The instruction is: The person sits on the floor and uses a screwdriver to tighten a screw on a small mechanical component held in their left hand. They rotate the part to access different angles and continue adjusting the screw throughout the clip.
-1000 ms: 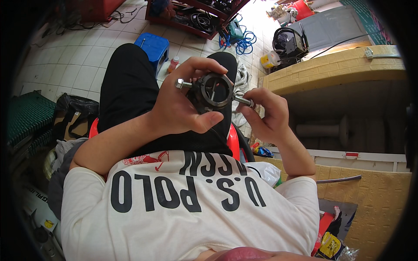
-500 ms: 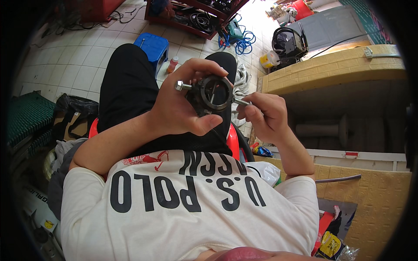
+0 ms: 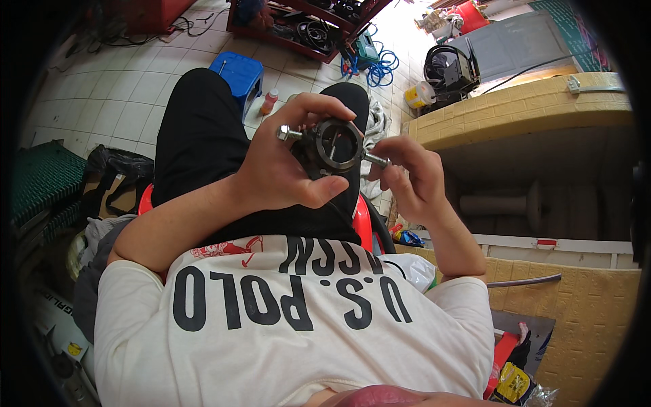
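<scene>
A dark metal ring-shaped clamp (image 3: 323, 163) is held above my lap, its round opening facing me. My left hand (image 3: 288, 159) wraps around its left side, fingers over the top and thumb below. A hex-headed bolt (image 3: 290, 133) sticks out of the clamp at the left, beside my left palm. On the opposite side a threaded bolt (image 3: 375, 159) projects toward my right hand (image 3: 410, 176), whose thumb and curled fingers are at its outer end. Through the opening a thin metal piece shows. My fingers hide the clamp's back.
A blue step stool (image 3: 239, 73) and a small bottle (image 3: 269, 100) stand on the tiled floor beyond my knees. Farther off is a red tool cabinet (image 3: 285, 44) with blue hose (image 3: 384, 66) beside it. At the right lies an open compartment with a padded yellow edge (image 3: 502, 115).
My right hand has shifted slightly at the bolt's end, its fingers moving a little up and left. The clamp has tilted slightly in my left hand.
</scene>
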### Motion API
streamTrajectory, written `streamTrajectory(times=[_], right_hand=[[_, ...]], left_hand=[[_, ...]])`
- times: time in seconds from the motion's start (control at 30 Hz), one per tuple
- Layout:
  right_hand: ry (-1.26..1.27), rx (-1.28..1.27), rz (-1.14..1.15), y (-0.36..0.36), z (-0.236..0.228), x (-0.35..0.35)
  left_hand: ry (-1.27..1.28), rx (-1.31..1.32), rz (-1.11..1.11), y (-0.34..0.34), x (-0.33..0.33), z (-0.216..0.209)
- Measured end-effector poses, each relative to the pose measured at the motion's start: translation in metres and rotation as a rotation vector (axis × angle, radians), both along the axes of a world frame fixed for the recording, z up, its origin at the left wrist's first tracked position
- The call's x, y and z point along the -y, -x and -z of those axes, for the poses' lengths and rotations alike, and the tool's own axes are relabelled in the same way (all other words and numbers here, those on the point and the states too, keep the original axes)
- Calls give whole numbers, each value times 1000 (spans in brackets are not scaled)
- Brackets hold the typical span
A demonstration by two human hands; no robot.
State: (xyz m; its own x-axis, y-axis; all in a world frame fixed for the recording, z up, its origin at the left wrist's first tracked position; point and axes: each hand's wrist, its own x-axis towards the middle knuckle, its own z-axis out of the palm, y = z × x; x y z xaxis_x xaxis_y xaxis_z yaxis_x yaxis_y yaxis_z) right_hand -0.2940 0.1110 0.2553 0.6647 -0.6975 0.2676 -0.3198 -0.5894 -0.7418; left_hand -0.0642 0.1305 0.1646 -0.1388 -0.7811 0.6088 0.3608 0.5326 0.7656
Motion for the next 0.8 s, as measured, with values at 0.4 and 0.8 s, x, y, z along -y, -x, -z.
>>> streamTrajectory(times=[0.4,0.8], right_hand=[[-62,4,-3,5,7,0],[-108,14,-25,3,7,-2]], left_hand=[[-22,20,-13,1,-1,-1],[-24,36,-24,1,-2,-1]])
